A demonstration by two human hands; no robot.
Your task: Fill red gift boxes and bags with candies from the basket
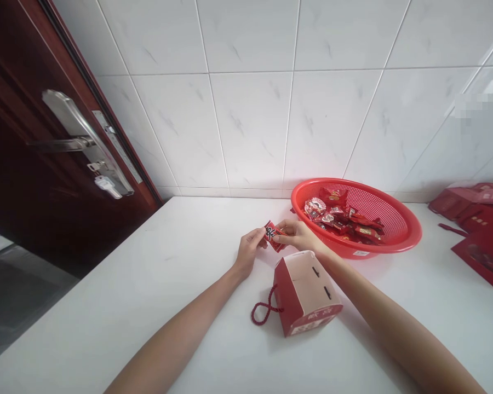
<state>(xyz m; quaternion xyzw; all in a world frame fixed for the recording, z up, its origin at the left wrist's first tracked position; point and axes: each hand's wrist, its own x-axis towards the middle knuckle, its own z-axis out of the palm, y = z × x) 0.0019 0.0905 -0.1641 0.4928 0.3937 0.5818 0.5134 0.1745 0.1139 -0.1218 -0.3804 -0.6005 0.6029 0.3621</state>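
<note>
Both hands meet over the white table, behind a red box. A small red packet [273, 236] with a black character on it is pinched between them. My left hand [250, 249] grips its left edge, and my right hand [298, 235] closes on its right side. Just in front, the red box [308, 293] has its pale inner flap with two dark slots facing up, and a dark red rope handle [263, 313] lies to its left. Beyond my right hand, a red perforated basket [408, 232] holds several red wrapped packets [340, 219].
The white table [156, 262] backs onto a tiled wall [246, 126]. At the far right lie red boxes or bags [480, 219]. A dark red door [20, 126] with a metal handle and keys stands at the left, past the table's edge.
</note>
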